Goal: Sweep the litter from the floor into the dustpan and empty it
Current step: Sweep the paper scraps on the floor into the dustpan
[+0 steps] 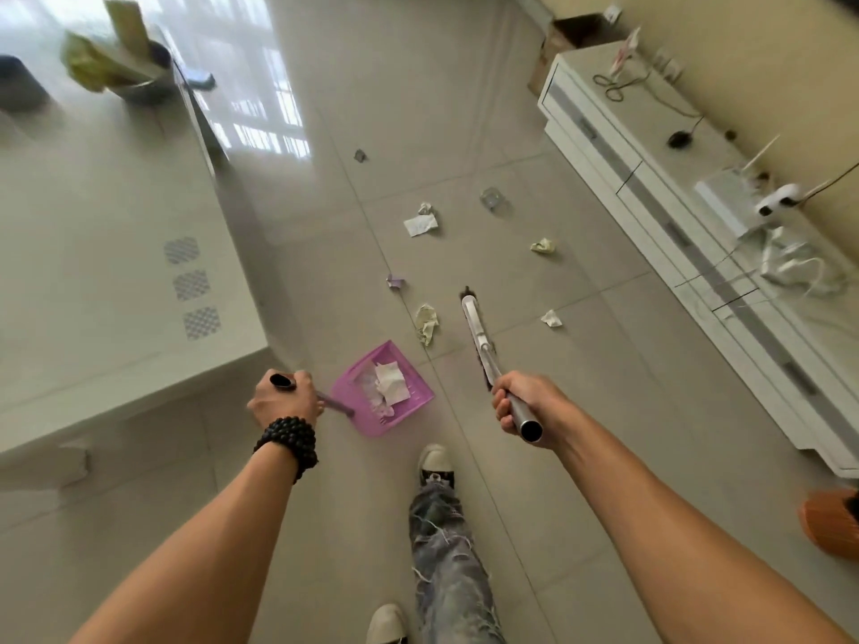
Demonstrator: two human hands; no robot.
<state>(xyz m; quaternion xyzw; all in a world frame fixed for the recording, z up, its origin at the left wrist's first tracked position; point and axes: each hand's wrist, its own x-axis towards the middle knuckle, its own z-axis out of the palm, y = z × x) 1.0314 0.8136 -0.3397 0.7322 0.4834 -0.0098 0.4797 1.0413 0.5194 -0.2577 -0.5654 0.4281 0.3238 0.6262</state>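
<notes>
Taking the dustpan (382,389) as my mark: it sits on the floor (581,411) just ahead of my forward shoe (436,466), with papers (388,382) lying in it and its handle running back left into my left hand (286,398). The broom (479,339) lies to its right, gripped by my right hand (523,405). A crumpled scrap (426,323) lies just beyond the dustpan, more litter (421,224) farther ahead; the table (107,253) stands left of it, the low cabinet (674,216) far right.
</notes>
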